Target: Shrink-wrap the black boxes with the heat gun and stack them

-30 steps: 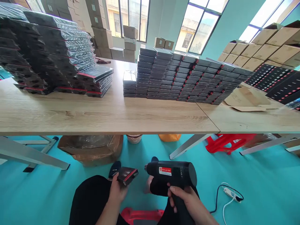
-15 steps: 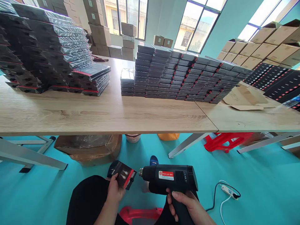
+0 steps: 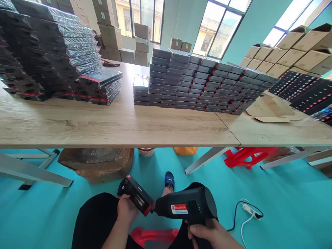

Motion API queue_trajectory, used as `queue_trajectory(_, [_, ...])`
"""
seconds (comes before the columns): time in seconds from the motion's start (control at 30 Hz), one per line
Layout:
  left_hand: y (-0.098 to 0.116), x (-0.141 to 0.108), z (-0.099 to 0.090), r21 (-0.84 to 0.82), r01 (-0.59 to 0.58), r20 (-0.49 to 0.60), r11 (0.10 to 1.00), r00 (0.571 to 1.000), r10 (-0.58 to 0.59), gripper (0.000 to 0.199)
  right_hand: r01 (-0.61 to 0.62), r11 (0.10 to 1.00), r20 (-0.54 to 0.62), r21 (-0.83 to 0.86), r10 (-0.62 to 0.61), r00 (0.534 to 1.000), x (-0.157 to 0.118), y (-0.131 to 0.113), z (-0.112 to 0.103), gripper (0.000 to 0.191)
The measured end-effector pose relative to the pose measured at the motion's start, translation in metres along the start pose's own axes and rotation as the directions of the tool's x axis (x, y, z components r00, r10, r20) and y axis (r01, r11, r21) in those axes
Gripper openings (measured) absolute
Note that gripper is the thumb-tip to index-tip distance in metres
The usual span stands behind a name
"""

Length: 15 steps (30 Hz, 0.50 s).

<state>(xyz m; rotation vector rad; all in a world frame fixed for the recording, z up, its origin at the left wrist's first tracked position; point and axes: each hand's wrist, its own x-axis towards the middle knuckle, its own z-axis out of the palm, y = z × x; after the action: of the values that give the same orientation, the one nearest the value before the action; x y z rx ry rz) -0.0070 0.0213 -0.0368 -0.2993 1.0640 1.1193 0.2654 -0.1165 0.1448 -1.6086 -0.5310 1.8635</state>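
In my left hand [image 3: 127,209] is a small black box [image 3: 136,194] with a red end, held tilted over my left knee. My right hand [image 3: 203,231] is wrapped round the handle of a black heat gun [image 3: 185,206] with a red and white label. The gun's nozzle points left, right by the red end of the box; whether they touch I cannot tell. Above them runs the wooden table [image 3: 103,124]. It bears film-wrapped black boxes [image 3: 77,52] stacked at the left and a long wall of similar boxes [image 3: 192,83] in the middle.
A power strip [image 3: 251,211] with cords lies on the floor at the right. Under the table are a large carton [image 3: 98,166], a small bin [image 3: 146,152] and a red stool [image 3: 249,157]. Flattened cardboard [image 3: 269,109] lies on the right-hand table. A red seat [image 3: 155,235] shows between my legs.
The box has been turned in my left hand, so a different, longer face shows. The heat gun has tilted and come lower, its nozzle now close to the box's end.
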Motion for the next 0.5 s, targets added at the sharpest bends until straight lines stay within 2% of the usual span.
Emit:
queue_trajectory(0.1, [0.0,0.004,-0.005,0.042,0.024,-0.002,0.999,1.0,-0.024,0.039,-0.008,1.0,-0.001,-0.012,0.008,1.0,0.005,0.001,0.002,0.052])
queue_trajectory(0.2, [0.001,0.011,-0.012,0.047,0.001,0.004,0.999,1.0,-0.001,0.032,-0.032,0.997,0.083,-0.069,0.038,0.996,0.006,0.001,0.004,0.041])
queue_trajectory(0.33, [0.0,0.017,-0.017,0.056,-0.021,0.012,0.998,1.0,0.02,0.026,0.017,0.998,0.003,-0.065,-0.017,1.0,0.006,0.006,0.007,0.034])
queue_trajectory(0.43, [-0.002,0.016,-0.016,0.079,-0.046,0.036,0.996,0.998,0.043,0.023,0.013,0.999,0.037,-0.048,-0.011,0.999,0.008,0.012,0.005,0.037])
queue_trajectory(0.5, [-0.003,0.013,-0.014,0.082,-0.1,0.054,0.992,0.994,0.096,0.023,0.016,0.999,0.006,-0.041,-0.016,1.0,0.009,0.015,0.002,0.04])
